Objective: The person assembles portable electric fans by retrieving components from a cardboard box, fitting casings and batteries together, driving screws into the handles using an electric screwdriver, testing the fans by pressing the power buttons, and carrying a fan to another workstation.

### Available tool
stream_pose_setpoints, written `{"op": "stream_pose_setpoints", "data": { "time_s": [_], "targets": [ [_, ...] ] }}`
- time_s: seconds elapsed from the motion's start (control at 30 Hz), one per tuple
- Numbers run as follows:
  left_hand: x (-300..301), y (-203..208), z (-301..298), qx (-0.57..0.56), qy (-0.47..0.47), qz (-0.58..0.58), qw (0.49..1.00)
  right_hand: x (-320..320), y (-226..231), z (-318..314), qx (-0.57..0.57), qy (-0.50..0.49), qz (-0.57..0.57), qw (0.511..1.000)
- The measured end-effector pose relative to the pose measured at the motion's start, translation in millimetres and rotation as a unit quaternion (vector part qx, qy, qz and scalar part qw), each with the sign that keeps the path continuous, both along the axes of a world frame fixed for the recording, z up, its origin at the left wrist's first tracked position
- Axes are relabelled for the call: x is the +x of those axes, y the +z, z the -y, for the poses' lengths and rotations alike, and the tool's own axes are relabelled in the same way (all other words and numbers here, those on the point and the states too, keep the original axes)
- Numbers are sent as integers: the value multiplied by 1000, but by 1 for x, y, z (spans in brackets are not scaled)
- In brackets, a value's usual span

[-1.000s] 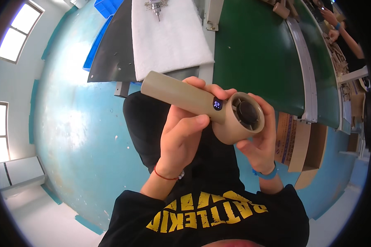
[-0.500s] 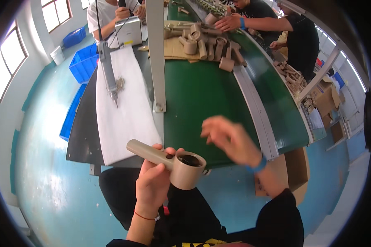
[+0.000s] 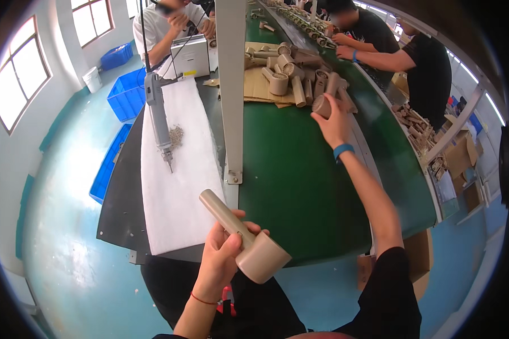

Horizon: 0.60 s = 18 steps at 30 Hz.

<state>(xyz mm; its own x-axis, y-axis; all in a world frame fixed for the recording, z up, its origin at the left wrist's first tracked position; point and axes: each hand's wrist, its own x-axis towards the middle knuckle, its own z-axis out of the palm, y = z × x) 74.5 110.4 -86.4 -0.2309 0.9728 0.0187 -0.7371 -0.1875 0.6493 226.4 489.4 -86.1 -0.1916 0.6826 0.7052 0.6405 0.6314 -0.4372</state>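
My left hand is closed round the handle of a beige plastic housing over the near edge of the bench. This housing has a wide cup-shaped head and a straight tube handle, like a hair dryer body; its handle points up and left. My right hand stretches out to the near right side of a pile of similar housings. Its thumb and fingers grip the round head of another beige housing, partly covered by the hand. The pile lies on flat cardboard on the green belt.
An electric screwdriver hangs over a white foam sheet, beside a heap of small screws. A white post rises between sheet and green belt. Blue bins stand left. Co-workers work at the far right.
My right hand has gone forward from above the near belt to the pile and taken hold of a housing. The housing in my left hand has tipped, so its dark opening no longer shows.
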Motion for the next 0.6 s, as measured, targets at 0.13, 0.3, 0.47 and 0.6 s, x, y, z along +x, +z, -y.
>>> {"op": "stream_pose_setpoints", "data": {
  "time_s": [0.13, 0.3, 0.47, 0.6],
  "targets": [
    [-3, 2, 3, -13, -25, -25, 999, -47, 34, 44, 22, 205, 46, 977],
    [2, 2, 10, -4, -57, -58, 997, -124, 51, 21, -69, 210, 128, 967],
    [12, 5, 9, -7, -76, -175, 982, -168, 25, 7, -24, 35, 152, 987],
    [15, 5, 7, -1, -86, -199, 976, -143, 1, 30, -89, 227, -14, 970]
  ]
}}
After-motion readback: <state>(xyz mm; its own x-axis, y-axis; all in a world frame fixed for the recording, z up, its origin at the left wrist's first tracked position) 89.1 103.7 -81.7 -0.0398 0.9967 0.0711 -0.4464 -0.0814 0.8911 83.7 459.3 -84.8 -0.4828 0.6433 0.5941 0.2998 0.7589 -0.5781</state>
